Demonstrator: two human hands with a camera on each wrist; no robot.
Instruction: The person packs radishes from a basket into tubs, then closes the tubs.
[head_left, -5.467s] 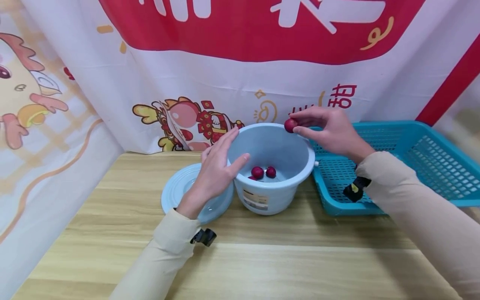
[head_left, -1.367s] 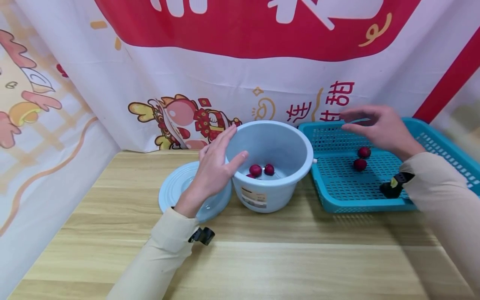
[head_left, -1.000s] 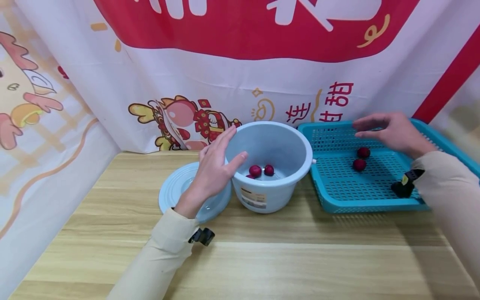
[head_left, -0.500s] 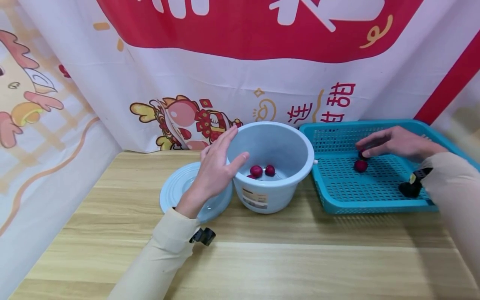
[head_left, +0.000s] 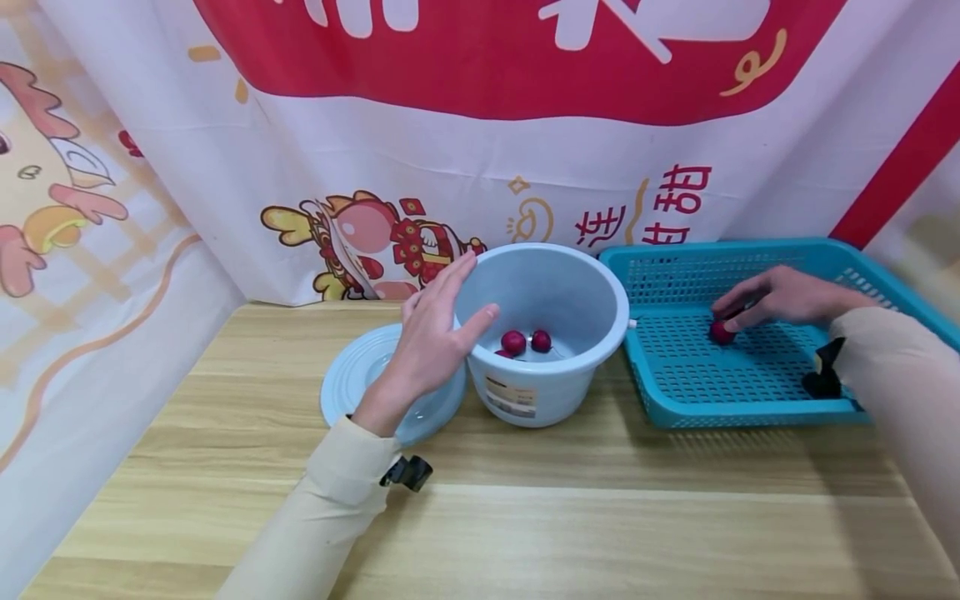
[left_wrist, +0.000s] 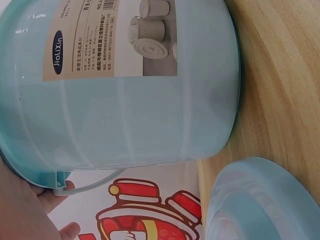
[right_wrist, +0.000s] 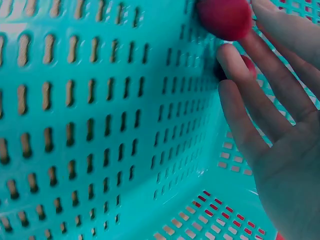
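Observation:
My right hand [head_left: 787, 296] reaches down into the turquoise basket, thumb and fingers around a small dark red radish [head_left: 722, 333]. In the right wrist view that radish [right_wrist: 225, 17] sits at the thumb and a fingertip. A second radish [right_wrist: 249, 67] shows partly behind the fingers there; the hand hides it in the head view. With its fingers straight, my left hand [head_left: 431, 342] rests at the left rim of the light blue bucket [head_left: 566, 392]. Several radishes [head_left: 513, 342] lie on the bucket's bottom.
The turquoise slotted basket [head_left: 727, 414] stands right of the bucket on the wooden table [head_left: 525, 542]. A round blue lid [head_left: 341, 387] lies left of the bucket, partly under the left forearm. A printed cloth [head_left: 450, 167] hangs behind.
My right hand came from the bucket with a radish released, went over the basket, lowered to the rear radish, then shifted forward to the front one. The left hand stays at the rim.

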